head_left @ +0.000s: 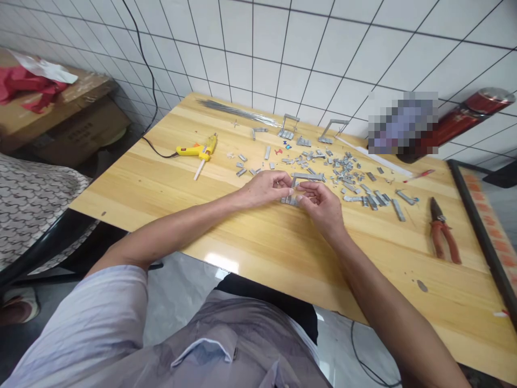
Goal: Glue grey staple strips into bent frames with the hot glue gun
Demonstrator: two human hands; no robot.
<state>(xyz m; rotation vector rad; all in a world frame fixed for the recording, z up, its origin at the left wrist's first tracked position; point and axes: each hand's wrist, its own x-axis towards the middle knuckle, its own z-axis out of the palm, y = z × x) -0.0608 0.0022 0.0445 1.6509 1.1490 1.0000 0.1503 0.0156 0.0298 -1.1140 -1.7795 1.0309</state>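
Note:
In the middle of the table a small grey frame (309, 177), with a crossbar on top and a ribbed flat base, stands between my hands. My left hand (269, 188) is closed, thumb and fingertips pinching at the frame's upright from the left. From the right, my right hand (323, 206) closes its thumb and fingers on the same upright, just above the base. My fingertips hide part of the upright and base, and anything small between them cannot be made out. Loose grey strips (349, 167) lie scattered beyond my right hand.
A yellow glue gun (207, 149) with its cord lies at left. Similar grey frames (288, 126) and thin wires (238, 112) are at the back. Red-handled pliers (442, 231), a red pen (422, 175), a red flask (464, 121) and a dark-framed panel (480, 226) occupy the right.

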